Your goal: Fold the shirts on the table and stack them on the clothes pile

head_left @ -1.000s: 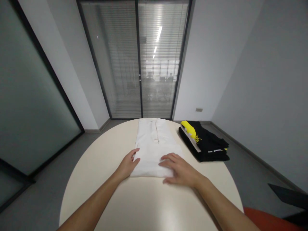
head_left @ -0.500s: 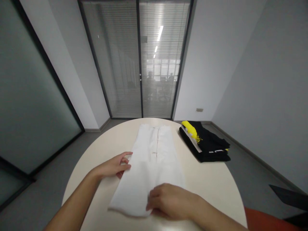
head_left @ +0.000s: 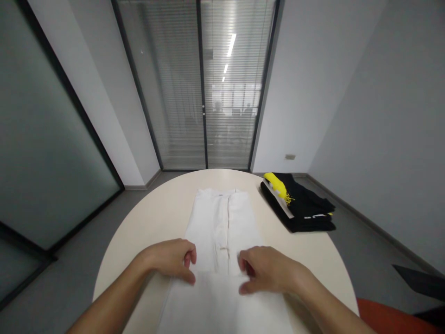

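Observation:
A long white folded garment (head_left: 222,222) lies down the middle of a round cream table (head_left: 160,218), running from the far side to the near edge. My left hand (head_left: 170,260) is closed in a pinch on the garment's left side at a crosswise fold line. My right hand (head_left: 267,269) is closed on the same fold line at the right. The two hands sit level, a short gap apart, with the garment's centre seam between them.
A folded stack of black clothes with a yellow print (head_left: 299,206) lies at the table's far right. A glass door with blinds (head_left: 201,88) stands behind the table. An orange seat edge (head_left: 389,317) shows at the lower right.
The garment has been drawn toward me and now reaches the near edge. My left hand moved in from the left side and my right hand shifted right; both now grip the fold line.

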Tool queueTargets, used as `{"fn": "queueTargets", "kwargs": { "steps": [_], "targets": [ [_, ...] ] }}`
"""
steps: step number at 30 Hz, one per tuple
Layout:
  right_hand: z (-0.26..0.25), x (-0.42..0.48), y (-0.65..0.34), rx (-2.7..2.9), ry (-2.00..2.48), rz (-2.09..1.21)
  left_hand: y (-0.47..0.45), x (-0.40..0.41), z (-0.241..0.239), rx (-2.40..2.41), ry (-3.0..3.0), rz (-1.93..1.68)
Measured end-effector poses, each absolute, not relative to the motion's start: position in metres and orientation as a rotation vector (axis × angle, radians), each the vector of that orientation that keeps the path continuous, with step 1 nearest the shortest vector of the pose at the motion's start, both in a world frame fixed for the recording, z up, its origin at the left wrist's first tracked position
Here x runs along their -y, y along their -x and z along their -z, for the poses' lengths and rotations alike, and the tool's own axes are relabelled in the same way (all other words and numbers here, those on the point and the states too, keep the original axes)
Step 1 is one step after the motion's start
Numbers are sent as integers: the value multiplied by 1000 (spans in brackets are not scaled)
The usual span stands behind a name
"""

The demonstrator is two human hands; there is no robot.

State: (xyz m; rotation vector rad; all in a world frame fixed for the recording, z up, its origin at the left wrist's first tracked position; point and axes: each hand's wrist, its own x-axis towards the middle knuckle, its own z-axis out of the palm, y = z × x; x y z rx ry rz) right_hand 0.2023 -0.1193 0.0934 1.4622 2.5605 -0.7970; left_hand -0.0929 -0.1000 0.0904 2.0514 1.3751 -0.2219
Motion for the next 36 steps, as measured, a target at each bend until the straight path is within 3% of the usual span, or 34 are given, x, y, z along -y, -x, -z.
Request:
{"fn": "queueTargets", "kwargs": {
  "steps": [16,21,27,30,36],
  "targets": [
    [-96,122,-219,-2438,-1251,1005,95,97,-91,-1077,-2065,291],
    [-118,97,-233,-2661,-1121,1264,103,75,-122,-915,-2028,9],
    [-153,29,-245,-2932,-1278,968,99,8,-158,-1038,-2199,-400],
    [-143,-11,-238,-2957,-1370,795,93,-28,-142,-1121,-2316,-445],
    [-103,-51,-221,-2920,-1185,832,89,-60,-84,-1358,-2411,-273]
  ]
}}
